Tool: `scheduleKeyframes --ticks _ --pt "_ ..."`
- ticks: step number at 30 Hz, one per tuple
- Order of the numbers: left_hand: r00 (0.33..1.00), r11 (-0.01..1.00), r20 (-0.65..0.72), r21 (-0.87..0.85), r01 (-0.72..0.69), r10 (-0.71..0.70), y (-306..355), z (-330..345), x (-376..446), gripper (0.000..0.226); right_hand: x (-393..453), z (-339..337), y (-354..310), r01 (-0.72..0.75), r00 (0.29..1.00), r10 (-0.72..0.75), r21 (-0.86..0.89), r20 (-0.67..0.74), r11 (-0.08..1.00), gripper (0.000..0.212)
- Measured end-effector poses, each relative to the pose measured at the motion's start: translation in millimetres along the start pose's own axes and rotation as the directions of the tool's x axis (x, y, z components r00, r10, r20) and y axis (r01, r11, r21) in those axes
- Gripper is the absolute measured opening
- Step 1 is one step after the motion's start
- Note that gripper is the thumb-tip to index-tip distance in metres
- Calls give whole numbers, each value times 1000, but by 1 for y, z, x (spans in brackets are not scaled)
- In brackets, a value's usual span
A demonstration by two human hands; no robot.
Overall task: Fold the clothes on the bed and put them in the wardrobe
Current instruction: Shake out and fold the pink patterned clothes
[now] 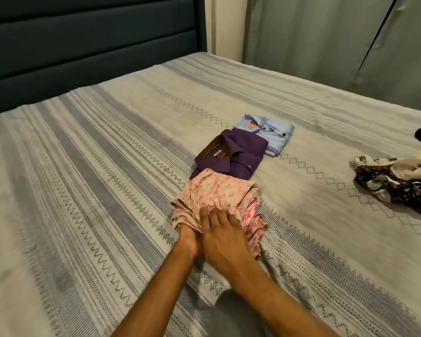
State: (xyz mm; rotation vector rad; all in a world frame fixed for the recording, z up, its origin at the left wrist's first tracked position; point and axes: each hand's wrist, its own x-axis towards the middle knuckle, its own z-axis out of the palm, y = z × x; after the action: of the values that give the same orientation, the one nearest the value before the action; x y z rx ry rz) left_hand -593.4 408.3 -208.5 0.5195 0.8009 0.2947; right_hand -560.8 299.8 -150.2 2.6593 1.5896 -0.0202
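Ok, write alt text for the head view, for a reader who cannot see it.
Two hands, left hand and right hand, hold a folded pink floral garment on a striped bedspread. Beyond it lie a folded purple shirt and a folded light blue shirt; unfolded patterned clothes sit at right.

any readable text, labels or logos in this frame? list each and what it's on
No text can be read.
Collar label of the purple shirt: white tag with dark and red print, too blurred to read.
Collar label of the light blue shirt: a flag-like patch with red and white stripes, no legible words.
Pink floral garment and patterned pile: print only, no lettering.
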Motion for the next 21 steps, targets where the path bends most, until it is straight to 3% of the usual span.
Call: scheduleKeyframes --ticks 1,4,6,10,12,14,15,16,17,18,19,20,21 --pt "997 1000 -81 9 3 -2 2 5 -9 55 -6 4 -4 0 1000 0 -10 12 1000 67" --pt "996 992 -53 -111 65 -71 5 14 -23 63 -11 11 -1 32 999 -32 -5 0 999 76" --pt "992 987 -7 -106 122 -123 14 19 -29 58 -15 10 10 54 994 -53 9 -92 998 72" --pt "1000 967 -24 -254 8 -15 31 14 -53 62 -23 6 15 72 997 -72 2 -25 997 70" --pt "987 983 -142 -154 -100 79 33 7 -68 65 -33 1 17 108 994 -108 42 7 993 75" --pt "897 950 -335 221 -223 288 23 5 -77 66 -46 -3 23 104 994 -105 113 4 988 79" --pt "770 814 -384 504 -288 510 20 10 -82 66 -48 -6 25 91 996 -87 162 -27 983 80" --pt "625 566 -264 745 -352 735 9 25 -86 62 -57 -12 35 49 998 -39 209 -51 977 80" --pt "497 295 -51 855 -426 866 0 41 -88 57 -60 -19 43 12 998 3 246 -62 969 81" --pt "435 96 150 865 -493 888 -10 64 -88 55 -64 -25 54 -45 997 62 272 -56 961 82" --pt "429 -7 279 844 -537 859 -26 90 -86 53 -76 -33 71 -115 991 131 277 -39 954 80" --pt "469 -16 333 828 -560 818 -39 116 -90 51 -83 -38 88 -177 982 190 272 -21 946 74" --pt "535 35 352 810 -585 768 -52 141 -90 49 -95 -44 112 -232 969 247 262 -22 937 68"
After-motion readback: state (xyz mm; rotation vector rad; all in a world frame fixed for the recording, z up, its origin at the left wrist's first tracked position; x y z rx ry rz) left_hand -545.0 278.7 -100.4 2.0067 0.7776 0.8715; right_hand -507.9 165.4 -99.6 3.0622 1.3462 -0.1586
